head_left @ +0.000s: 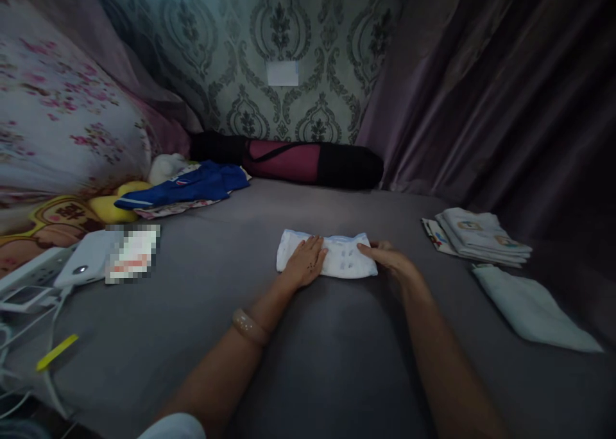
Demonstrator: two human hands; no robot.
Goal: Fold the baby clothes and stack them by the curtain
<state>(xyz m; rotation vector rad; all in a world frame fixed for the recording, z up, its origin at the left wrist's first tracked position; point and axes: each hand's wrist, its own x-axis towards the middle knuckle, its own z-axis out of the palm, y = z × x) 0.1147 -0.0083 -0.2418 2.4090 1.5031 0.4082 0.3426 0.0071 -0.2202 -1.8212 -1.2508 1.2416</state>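
white cloth folded into a strip, both my hands on it

cloth (pixel 349 259) is in front of me, mid-bed, flat on the grey sheet (pixel 332 368). my left hand (pixel 305 262) lies palm down on its left part, fingers straight, pressing and not gripping anything. my right hand (pixel 392 259) is at the right end, thumb on top, fingers at the edge and partly hidden; reads as a light pinch on the cloth.

progress, my judgement: folding looks mostly done on this one, as it is already a compact long rectangle. left over: maybe some smoothing or squaring, since the outline is a bit wavy. can't tell if another fold is needed. off to my right, a stack (pixel 486 237) looks finished, several layers neatly piled. the pale green cloth (pixel 534 307) just nearer than the stack lies flat by itself; can't tell how far it is folded.

materials: cloth is soft, white, matte, bluish along the far edge, small grey print near the right end; slightly puffy, so layered. stack is white fabric with coloured prints, thick rounded folds. green one is plain, thinner looking, a slanted four-sided shape. sheet is smooth and dull, few creases. bracelet (pixel 250 327) on my left wrist is a hard, pale, glossy ring. bag (pixel 289 160) by the wall is a long tube, black with a dark red middle.
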